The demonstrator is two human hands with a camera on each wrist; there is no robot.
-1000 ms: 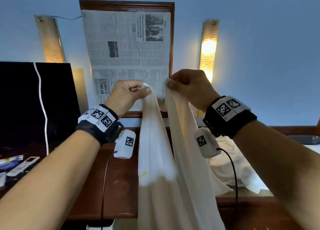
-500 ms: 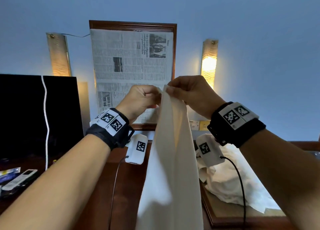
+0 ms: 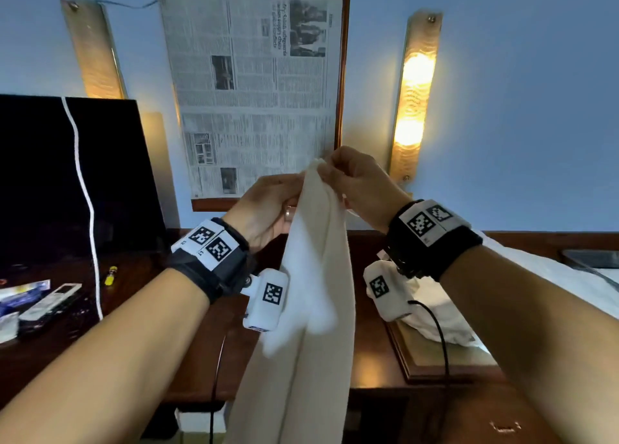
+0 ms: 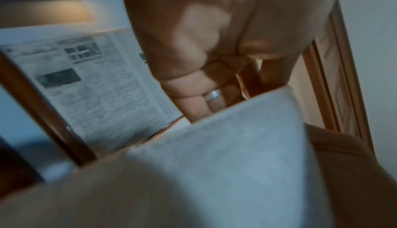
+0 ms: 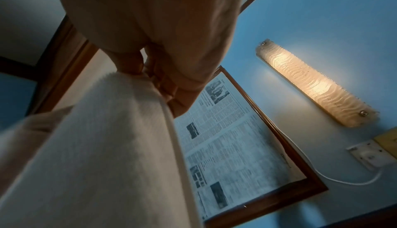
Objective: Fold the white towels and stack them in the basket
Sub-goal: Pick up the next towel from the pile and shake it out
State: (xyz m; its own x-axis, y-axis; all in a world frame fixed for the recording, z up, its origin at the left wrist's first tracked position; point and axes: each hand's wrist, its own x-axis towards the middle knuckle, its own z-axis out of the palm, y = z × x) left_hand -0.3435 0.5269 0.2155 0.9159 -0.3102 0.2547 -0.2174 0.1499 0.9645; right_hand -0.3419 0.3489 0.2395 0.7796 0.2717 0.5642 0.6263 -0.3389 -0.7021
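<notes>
Hands have met atop towel (image 3: 311, 276), above dark wooden desk (image 3: 371, 360).

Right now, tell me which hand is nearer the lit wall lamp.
Right. The right hand pinches the towel top just beside and below the lamp; the left hand sits on the towel's far side, lower, before the framed newspaper.

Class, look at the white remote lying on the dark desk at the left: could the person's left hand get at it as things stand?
Probably not yet: the left hand is holding the raised towel beside the right hand. Nothing blocks the remote.
</notes>
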